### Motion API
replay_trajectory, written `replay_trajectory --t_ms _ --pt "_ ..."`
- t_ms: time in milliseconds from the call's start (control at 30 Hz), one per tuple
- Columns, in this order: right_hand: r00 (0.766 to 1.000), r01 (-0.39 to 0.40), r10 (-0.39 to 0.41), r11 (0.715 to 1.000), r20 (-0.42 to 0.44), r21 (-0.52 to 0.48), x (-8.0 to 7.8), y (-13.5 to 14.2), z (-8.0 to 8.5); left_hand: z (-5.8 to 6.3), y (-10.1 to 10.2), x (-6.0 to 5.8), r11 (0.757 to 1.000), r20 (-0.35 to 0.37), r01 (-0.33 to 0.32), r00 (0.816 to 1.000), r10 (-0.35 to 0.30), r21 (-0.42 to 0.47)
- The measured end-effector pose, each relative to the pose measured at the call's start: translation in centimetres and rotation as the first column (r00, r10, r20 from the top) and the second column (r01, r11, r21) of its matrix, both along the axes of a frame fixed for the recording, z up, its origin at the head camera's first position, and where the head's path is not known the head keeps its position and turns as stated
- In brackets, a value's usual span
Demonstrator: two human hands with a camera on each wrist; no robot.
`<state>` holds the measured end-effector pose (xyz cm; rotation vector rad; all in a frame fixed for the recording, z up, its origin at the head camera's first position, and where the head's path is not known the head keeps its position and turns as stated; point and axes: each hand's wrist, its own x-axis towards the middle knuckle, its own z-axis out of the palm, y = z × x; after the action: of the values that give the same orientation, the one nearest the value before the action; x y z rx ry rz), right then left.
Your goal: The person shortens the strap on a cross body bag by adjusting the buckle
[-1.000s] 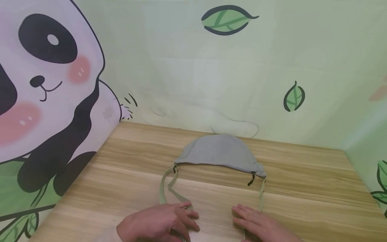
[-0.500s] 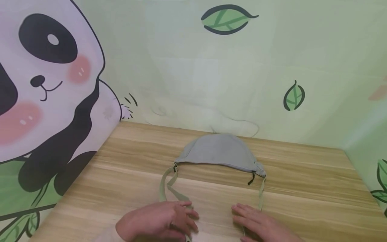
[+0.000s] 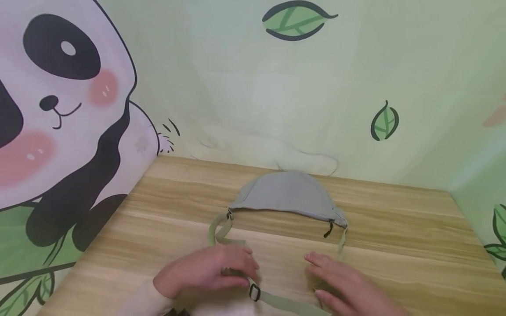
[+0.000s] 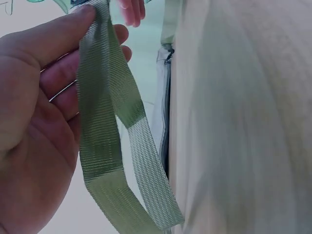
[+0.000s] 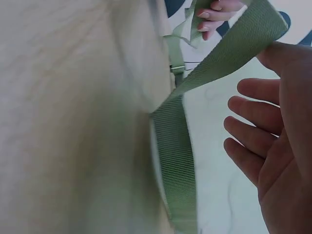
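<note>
A grey waist bag [image 3: 284,193] lies on the wooden table, its curved side towards the wall. A black zip pull [image 3: 329,229] hangs from its right end. My left hand [image 3: 221,265] pinches the bag's green webbing strap [image 4: 102,107] between thumb and fingers, and a loop hangs down from the pinch. Just past the left fingertips sits a black strap slider [image 3: 254,292]. From there the strap runs across to my right hand [image 3: 348,281]. In the right wrist view, the strap [image 5: 234,48] passes at the right thumb tip, while the right fingers are loosely extended, apart from it.
The wooden tabletop [image 3: 411,228] reaches back to a pale green wall [image 3: 253,87] printed with leaves. A large printed panda [image 3: 79,105] covers the left side wall. The right side wall stands close to the table's right edge.
My left hand has lifted slightly and brought the strap's slider into view, with the webbing stretched towards the right hand. The right hand has risen slightly and its thumb now shows apart.
</note>
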<state>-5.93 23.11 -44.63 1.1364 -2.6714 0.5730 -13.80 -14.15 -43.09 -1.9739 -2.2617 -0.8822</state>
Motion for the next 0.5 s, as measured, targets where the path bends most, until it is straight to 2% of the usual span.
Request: replay_trajectory --t_ms 100,267,400,500 --pt "0.999 0.026 -0.026 0.999 0.018 -0.035 0.0 0.0 0.7 0.2 0.1 -0.5 1.000 0.000 -0.006 1.000 0.006 0.027" --pt "1.000 0.019 -0.021 0.995 -0.020 -0.096 -0.2 0.2 1.7 0.5 0.0 -0.9 0.999 0.036 -0.042 0.999 0.041 0.026" --pt "1.000 0.023 -0.024 0.993 -0.006 -0.111 -0.1 0.4 2.5 1.0 -0.3 -1.0 0.995 0.140 -0.103 0.985 0.102 -0.002" --pt "1.000 0.013 -0.014 0.993 -0.003 -0.120 -0.2 0.4 2.8 1.2 -0.2 -1.2 0.992 0.198 -0.123 0.973 0.120 0.005"
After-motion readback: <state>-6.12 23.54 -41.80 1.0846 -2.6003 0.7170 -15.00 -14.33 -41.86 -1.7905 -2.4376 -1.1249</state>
